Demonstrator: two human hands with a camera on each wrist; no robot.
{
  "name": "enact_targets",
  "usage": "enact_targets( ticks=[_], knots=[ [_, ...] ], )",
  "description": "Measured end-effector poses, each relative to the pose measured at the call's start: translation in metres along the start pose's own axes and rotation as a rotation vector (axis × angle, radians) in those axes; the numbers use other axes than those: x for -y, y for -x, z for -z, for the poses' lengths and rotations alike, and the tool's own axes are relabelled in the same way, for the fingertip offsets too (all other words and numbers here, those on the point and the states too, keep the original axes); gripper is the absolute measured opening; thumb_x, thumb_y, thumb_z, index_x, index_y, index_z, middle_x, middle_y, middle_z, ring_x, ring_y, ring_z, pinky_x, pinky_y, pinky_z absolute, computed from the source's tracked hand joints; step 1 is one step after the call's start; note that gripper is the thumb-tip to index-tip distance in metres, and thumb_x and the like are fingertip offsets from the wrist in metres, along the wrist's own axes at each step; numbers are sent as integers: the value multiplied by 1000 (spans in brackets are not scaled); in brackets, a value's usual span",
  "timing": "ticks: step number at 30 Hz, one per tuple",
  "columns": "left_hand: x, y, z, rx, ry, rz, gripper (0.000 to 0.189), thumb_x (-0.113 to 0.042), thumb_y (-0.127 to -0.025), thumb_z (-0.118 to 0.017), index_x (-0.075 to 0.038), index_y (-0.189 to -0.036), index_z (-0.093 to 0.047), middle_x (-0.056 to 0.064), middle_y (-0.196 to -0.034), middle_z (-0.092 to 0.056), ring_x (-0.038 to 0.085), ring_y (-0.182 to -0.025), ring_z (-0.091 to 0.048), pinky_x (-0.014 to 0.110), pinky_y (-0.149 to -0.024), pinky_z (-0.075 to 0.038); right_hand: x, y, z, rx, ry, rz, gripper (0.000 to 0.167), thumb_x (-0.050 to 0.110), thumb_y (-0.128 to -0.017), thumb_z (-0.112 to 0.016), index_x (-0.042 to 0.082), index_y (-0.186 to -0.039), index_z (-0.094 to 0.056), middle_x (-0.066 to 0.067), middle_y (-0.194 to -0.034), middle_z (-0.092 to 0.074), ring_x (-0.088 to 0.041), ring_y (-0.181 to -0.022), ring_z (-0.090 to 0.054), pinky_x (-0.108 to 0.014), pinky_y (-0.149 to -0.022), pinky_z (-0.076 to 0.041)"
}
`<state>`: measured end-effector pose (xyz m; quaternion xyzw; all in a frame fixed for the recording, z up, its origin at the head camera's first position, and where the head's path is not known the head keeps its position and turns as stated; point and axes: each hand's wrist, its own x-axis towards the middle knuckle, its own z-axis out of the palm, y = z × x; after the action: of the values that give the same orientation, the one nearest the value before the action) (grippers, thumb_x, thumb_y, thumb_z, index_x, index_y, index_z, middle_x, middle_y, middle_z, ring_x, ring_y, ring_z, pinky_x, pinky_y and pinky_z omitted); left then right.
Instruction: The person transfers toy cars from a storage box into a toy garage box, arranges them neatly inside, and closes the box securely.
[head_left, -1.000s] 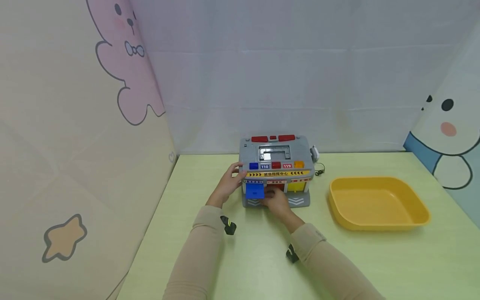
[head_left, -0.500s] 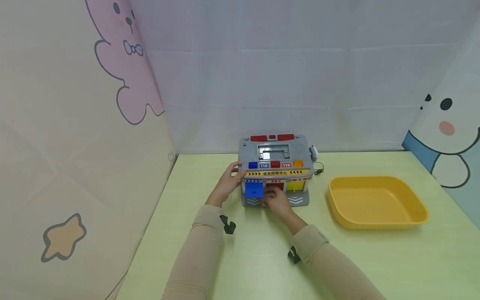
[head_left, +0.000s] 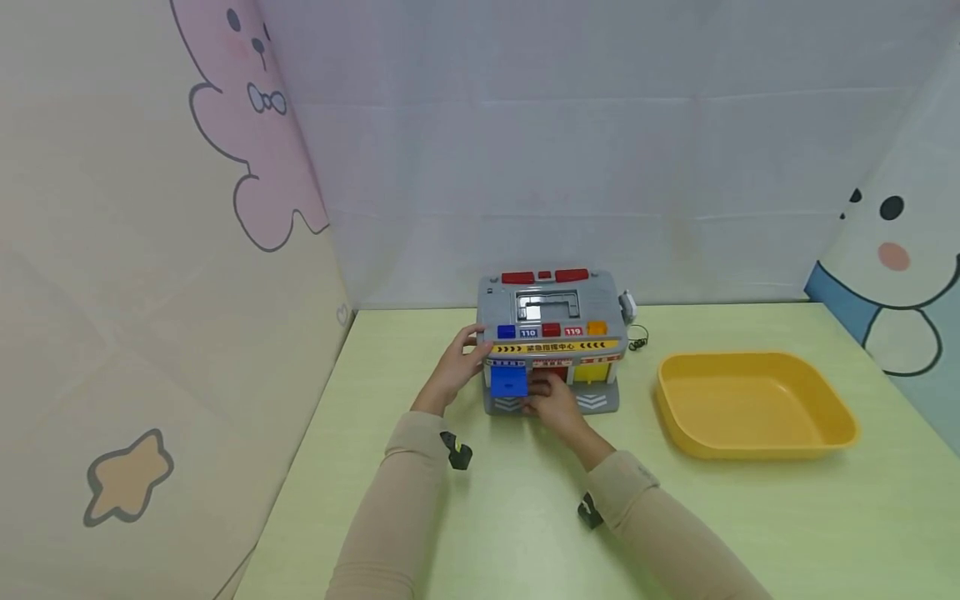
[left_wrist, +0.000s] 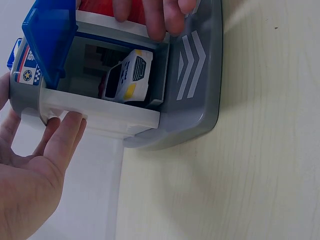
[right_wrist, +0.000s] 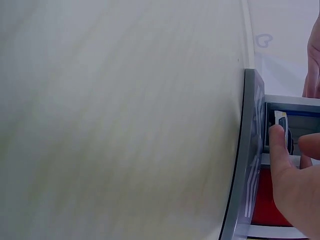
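Observation:
In the head view, a grey toy rescue station (head_left: 551,312) stands on the table with its blue door (head_left: 509,382) raised. My left hand (head_left: 454,371) holds the station's left side, thumb at the roof's front edge and fingers against the white side wall (left_wrist: 110,112). Inside the bay behind the blue door sits a white toy car (left_wrist: 132,77) with yellow corners, its front facing out. My right hand (head_left: 553,404) is at the mouth of this bay, fingertips near the divider; in the right wrist view one finger (right_wrist: 280,150) overlaps the car.
A red door (right_wrist: 265,200) and a yellow door (head_left: 592,372) are down on the station's other bays. A yellow tray (head_left: 757,408) stands on the table to the right. A coiled dark cord (head_left: 638,340) lies beside the station.

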<state>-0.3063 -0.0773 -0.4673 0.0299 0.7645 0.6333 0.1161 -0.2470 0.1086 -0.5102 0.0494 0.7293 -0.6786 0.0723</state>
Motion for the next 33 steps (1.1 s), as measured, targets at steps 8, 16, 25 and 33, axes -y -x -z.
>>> enact_targets(
  ticks=[8,16,25,33],
  knots=[
    [1,0,-1,-13,-9,0,45,-34,-100,-57,-23,-142,-45,14,-137,-42,30,-120,-52,41,-99,-45,0,2,2,-5,20,18,33,-8,-92,-53,-6,-125,-48,-23,-114,-61,-33,-96,-62,-40,-81,-55],
    [1,0,-1,-7,-7,17,48,-34,-99,-57,-23,-144,-43,14,-142,-39,31,-123,-50,43,-101,-43,3,8,5,-44,152,70,28,-3,-94,-55,-1,-121,-52,-17,-115,-64,-28,-101,-61,-38,-86,-53],
    [-21,13,-1,9,-32,35,47,-26,-102,-54,-15,-146,-40,18,-140,-39,33,-122,-50,43,-101,-43,10,19,6,-135,292,221,19,-1,-95,-53,4,-112,-57,-11,-108,-66,-25,-99,-62,-39,-85,-52],
    [-32,25,-2,8,-31,18,45,-23,-103,-53,-13,-144,-41,20,-138,-40,33,-122,-50,44,-102,-42,16,28,8,-250,419,398,13,4,-97,-55,1,-107,-63,-10,-105,-60,-25,-95,-53,-39,-86,-48]
  ],
)
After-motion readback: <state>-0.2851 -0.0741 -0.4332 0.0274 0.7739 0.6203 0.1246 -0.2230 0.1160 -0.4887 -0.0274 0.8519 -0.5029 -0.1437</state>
